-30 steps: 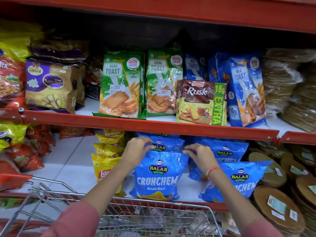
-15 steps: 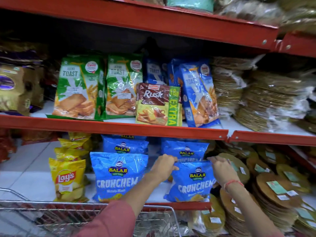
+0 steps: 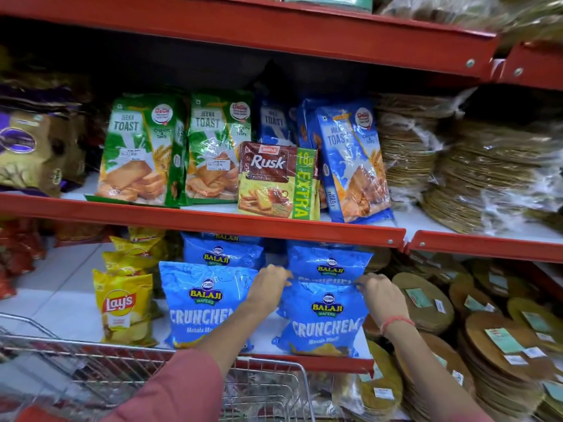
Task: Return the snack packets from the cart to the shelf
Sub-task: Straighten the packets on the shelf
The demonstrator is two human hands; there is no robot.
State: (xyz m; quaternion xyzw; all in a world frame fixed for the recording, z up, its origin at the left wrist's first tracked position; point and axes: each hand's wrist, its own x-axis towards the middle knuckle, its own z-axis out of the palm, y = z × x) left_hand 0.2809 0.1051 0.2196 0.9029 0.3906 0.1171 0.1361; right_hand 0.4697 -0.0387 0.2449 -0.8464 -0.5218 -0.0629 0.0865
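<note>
Two hands, left hand [image 3: 268,289], right hand [image 3: 380,295], pinching blue packet [image 3: 323,318] top corners

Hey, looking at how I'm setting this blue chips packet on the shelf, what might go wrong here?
1. The blue Balaji Crunchem packet under your left hand and right hand stands at the red lower shelf edge; once released it may tip forward into the wire shopping cart.
2. Pushing it back could crush the second blue Balaji packet right behind it.
</note>
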